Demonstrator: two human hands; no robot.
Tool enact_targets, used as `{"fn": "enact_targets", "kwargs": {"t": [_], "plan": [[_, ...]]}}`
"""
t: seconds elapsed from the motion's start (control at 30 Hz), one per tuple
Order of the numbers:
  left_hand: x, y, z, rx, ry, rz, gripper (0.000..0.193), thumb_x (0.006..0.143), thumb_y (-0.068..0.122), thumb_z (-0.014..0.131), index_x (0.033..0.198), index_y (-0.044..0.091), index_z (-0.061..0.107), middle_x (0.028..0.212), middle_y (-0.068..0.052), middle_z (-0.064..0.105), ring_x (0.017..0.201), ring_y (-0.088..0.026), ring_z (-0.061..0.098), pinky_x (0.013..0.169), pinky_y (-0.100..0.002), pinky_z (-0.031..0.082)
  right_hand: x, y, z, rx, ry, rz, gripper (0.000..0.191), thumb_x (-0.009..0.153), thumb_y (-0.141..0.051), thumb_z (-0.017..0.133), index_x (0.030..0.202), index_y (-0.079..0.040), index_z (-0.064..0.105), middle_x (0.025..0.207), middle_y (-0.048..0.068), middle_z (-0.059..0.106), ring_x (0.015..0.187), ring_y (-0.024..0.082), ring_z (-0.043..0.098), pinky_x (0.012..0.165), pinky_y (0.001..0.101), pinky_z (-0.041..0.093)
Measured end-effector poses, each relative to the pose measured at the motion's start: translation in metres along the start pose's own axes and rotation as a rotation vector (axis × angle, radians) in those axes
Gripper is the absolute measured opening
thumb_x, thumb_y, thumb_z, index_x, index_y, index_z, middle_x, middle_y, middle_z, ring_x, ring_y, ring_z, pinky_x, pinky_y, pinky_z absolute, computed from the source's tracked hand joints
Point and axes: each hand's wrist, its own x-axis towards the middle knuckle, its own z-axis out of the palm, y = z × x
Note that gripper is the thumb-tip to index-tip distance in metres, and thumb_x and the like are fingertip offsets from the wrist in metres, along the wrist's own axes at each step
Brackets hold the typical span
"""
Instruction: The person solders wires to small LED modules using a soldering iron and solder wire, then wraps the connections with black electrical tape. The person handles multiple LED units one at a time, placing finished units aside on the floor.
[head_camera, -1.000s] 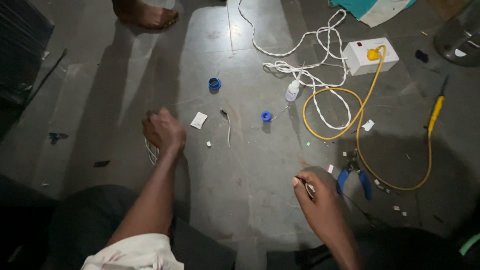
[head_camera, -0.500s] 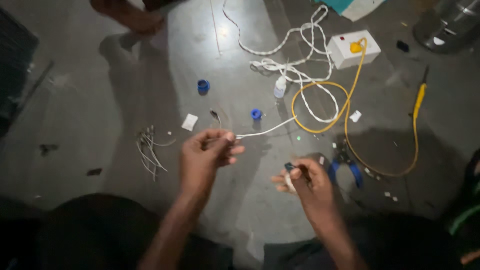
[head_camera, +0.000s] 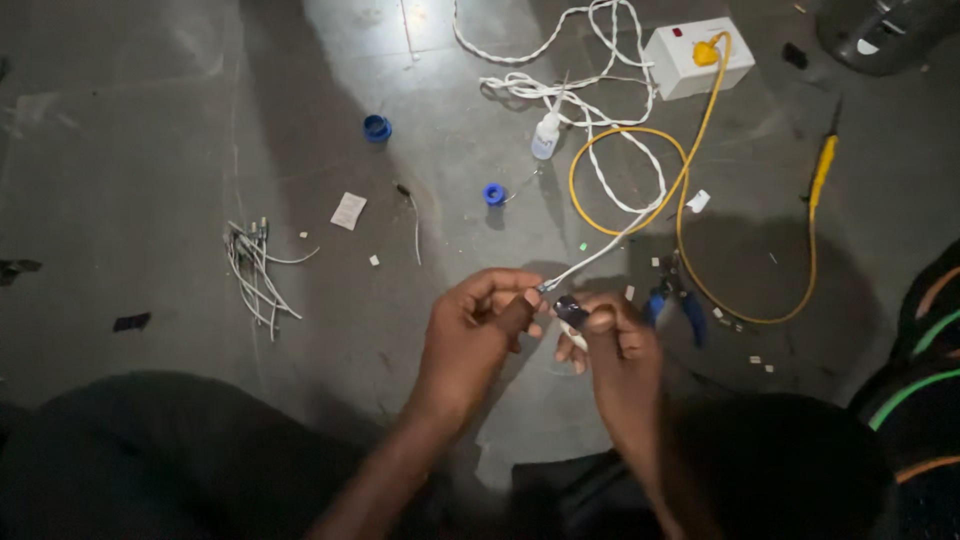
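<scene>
The left hand pinches the metal-tipped end of a thin white twisted cable, fingers closed on it just above the dull grey concrete floor. The right hand is closed around a small dark, blocky connector piece, which touches the cable tip. The cable runs up toward a loose white tangle beside a glossy yellow cord looped from a white box-shaped socket. Blue-handled pliers lie just right of the hands; a bundle of short pale wires lies to the left.
</scene>
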Motion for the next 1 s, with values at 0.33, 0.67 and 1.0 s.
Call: {"fn": "enact_targets", "kwargs": {"t": [0.33, 0.67, 1.0], "plan": [[-0.006, 0.009, 0.007, -0.044, -0.023, -0.061, 0.022, 0.097, 0.008, 0.06, 0.113, -0.003, 0.072, 0.082, 0.001, 0.067, 0.07, -0.006, 0.059, 0.06, -0.023, 0.044, 0.005, -0.01, 0.009, -0.083, -0.012, 0.034, 0.025, 0.107, -0.022, 0.049, 0.112, -0.002, 0.063, 0.094, 0.004, 0.07, 0.075, 0.009, 0.061, 0.064, 0.0238, 0.047], [-0.018, 0.031, 0.012, 0.232, 0.053, 0.015, 0.02, 0.095, 0.014, 0.064, 0.109, 0.003, 0.074, 0.072, 0.001, 0.067, 0.066, -0.005, 0.06, 0.062, -0.024, 0.051, 0.005, -0.015, 0.012, -0.192, -0.015, 0.02, 0.017, 0.104, -0.015, 0.056, 0.113, -0.003, 0.065, 0.092, 0.004, 0.068, 0.072, 0.007, 0.057, 0.065, 0.0224, 0.048], [-0.021, 0.038, 0.014, 0.356, 0.049, 0.07, 0.021, 0.093, 0.018, 0.066, 0.109, 0.007, 0.075, 0.072, 0.001, 0.07, 0.068, -0.005, 0.064, 0.065, -0.026, 0.054, 0.005, -0.014, 0.01, -0.2, -0.031, -0.028, 0.01, 0.101, -0.01, 0.061, 0.103, -0.002, 0.067, 0.109, 0.003, 0.065, 0.086, 0.007, 0.062, 0.07, 0.0235, 0.052]]}}
